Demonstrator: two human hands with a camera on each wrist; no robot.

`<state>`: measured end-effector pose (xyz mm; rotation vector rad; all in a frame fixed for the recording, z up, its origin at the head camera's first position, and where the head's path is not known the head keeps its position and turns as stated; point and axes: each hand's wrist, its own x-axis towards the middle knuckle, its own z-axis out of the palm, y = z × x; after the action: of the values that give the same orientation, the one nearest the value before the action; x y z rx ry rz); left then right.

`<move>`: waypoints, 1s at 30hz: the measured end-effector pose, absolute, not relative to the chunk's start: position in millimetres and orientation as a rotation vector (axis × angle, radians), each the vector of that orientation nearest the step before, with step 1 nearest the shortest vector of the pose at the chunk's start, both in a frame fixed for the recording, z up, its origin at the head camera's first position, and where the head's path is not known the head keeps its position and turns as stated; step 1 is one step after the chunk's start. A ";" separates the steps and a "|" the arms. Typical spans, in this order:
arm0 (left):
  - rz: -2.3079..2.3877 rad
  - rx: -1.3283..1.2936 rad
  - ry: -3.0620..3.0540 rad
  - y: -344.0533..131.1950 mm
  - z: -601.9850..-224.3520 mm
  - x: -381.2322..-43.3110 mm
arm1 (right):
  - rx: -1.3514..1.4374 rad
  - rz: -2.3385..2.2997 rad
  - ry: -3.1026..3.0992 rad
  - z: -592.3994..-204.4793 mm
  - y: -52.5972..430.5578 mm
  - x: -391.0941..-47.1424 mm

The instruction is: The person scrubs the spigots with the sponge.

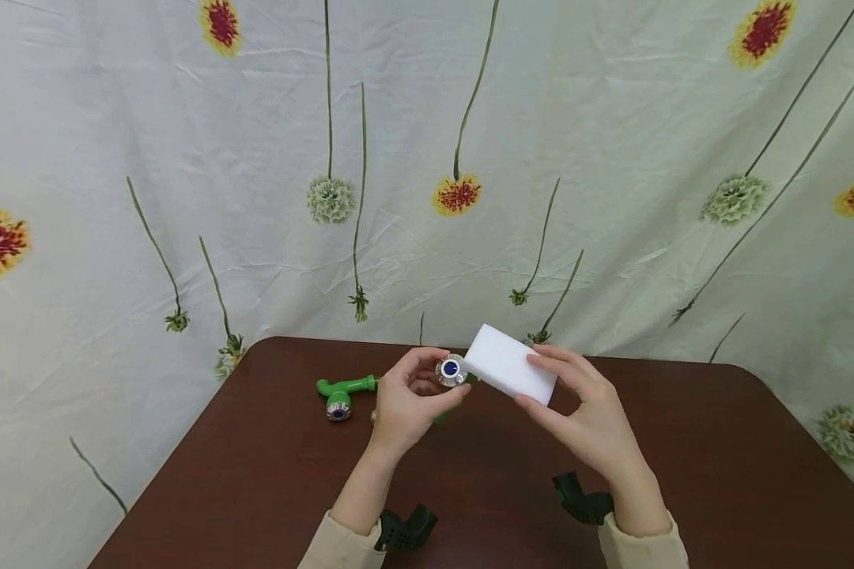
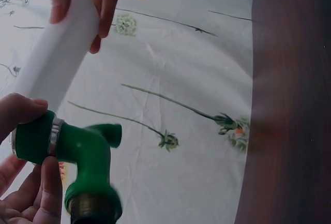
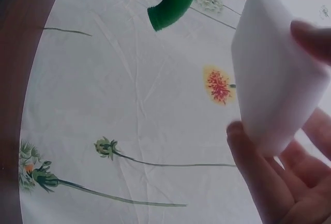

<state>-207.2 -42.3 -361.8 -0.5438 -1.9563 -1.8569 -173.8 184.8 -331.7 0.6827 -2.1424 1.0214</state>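
My left hand pinches a green plastic tap by its knob, thumb on one side and fingers on the other. The knob's clear ribbed face with a blue centre points toward the head camera. In my right hand is a white sponge block, held between thumb and fingers at its right end. The sponge tilts, and its left end is right at the tap's knob. From the right wrist view, the tap's green curved spout shows beside the sponge's upper edge. My left hand hides much of the tap in the head view.
A second green tap lies on the dark brown table, left of my left hand. Black wrist mounts sit at both wrists. Behind the table hangs a white flower-printed cloth.
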 end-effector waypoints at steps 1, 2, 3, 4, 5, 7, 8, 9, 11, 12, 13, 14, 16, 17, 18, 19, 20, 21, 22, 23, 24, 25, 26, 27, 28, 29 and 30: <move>-1.842 -0.555 -1.957 -42.4 -361.8 -207.2 | 0.669 1.026 -2.143 -331.7 184.7 -173.8; -1.828 -0.566 -1.952 -42.5 -361.8 -207.1 | 0.660 1.036 -2.141 -331.6 184.6 -173.8; -1.810 -0.572 -1.950 -42.3 -361.8 -207.2 | 0.660 1.047 -2.134 -331.6 184.5 -173.9; -1.796 -0.575 -1.948 -42.2 -361.8 -206.9 | 0.669 1.061 -2.130 -331.6 184.4 -173.9; -1.789 -0.577 -1.943 -42.1 -361.7 -206.7 | 0.692 1.078 -2.123 -331.9 184.4 -174.1; -1.794 -0.569 -1.936 -41.8 -362.0 -206.7 | 0.753 1.111 -2.128 -332.8 184.0 -174.7; -1.796 -0.564 -1.937 -41.7 -362.0 -206.7 | 0.782 1.121 -2.139 -333.5 183.4 -175.1; -1.800 -0.560 -1.940 -41.5 -362.0 -206.7 | 0.807 1.131 -2.154 -334.2 182.6 -175.5; -1.801 -0.557 -1.948 -41.6 -362.2 -206.8 | 0.837 1.140 -2.186 -335.9 180.4 -176.5; -1.800 -0.552 -1.958 -41.3 -358.0 -203.6 | 0.850 1.138 -2.188 -337.1 178.9 -177.3; -1.798 -0.549 -1.967 -41.2 -353.7 -200.1 | 0.852 1.133 -2.193 -338.6 177.8 -178.1; -1.791 -0.547 -1.976 -40.9 -349.3 -196.7 | 0.841 1.116 -2.198 -339.3 176.5 -178.6; -1.777 -0.545 -1.989 -40.3 -341.2 -190.2 | 0.781 1.057 -2.194 -341.1 175.5 -180.9; -1.773 -0.543 -1.992 -40.0 -337.0 -186.7 | 0.733 1.019 -2.188 -342.0 175.6 -182.1; -1.769 -0.542 -1.994 -39.7 -332.7 -183.4 | 0.678 0.984 -2.173 -342.5 176.1 -183.3; -1.762 -0.543 -1.993 -39.7 -332.6 -183.3 | 0.613 0.964 -2.171 -342.5 176.9 -183.7; -1.752 -0.544 -1.992 -39.6 -332.6 -183.4 | 0.557 0.954 -2.161 -342.1 177.6 -183.9; -1.744 -0.544 -1.991 -39.7 -332.6 -183.4 | 0.516 0.956 -2.145 -341.9 178.4 -184.2; -1.739 -0.545 -1.990 -39.7 -332.6 -183.4 | 0.495 0.975 -2.132 -341.5 178.8 -183.8; -1.730 -0.545 -1.990 -39.8 -332.6 -183.4 | 0.498 0.995 -2.116 -340.7 178.7 -183.0; -1.721 -0.546 -1.993 -39.8 -332.7 -183.6 | 0.521 1.023 -2.100 -339.9 178.1 -182.1; -1.715 -0.546 -1.996 -39.7 -332.9 -183.7 | 0.559 1.046 -2.089 -339.4 177.0 -181.0; -1.707 -0.546 -1.999 -39.6 -333.1 -183.9 | 0.606 1.063 -2.082 -338.9 175.8 -180.1; -1.704 -0.545 -2.000 -39.4 -333.3 -184.0 | 0.656 1.076 -2.078 -338.5 174.1 -179.3; -1.702 -0.547 -2.001 -39.3 -333.3 -183.9 | 0.706 1.081 -2.077 -338.5 172.3 -178.4; -1.698 -0.547 -2.003 -39.2 -333.4 -183.8 | 0.746 1.075 -2.083 -338.6 170.4 -177.6; -1.700 -0.546 -2.003 -39.1 -333.4 -183.7 | 0.775 1.064 -2.092 -339.0 168.6 -177.0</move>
<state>-183.7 -39.1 -333.4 -0.5461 -2.0028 -1.6997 -177.0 168.6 -339.0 0.7750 -2.0924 1.0642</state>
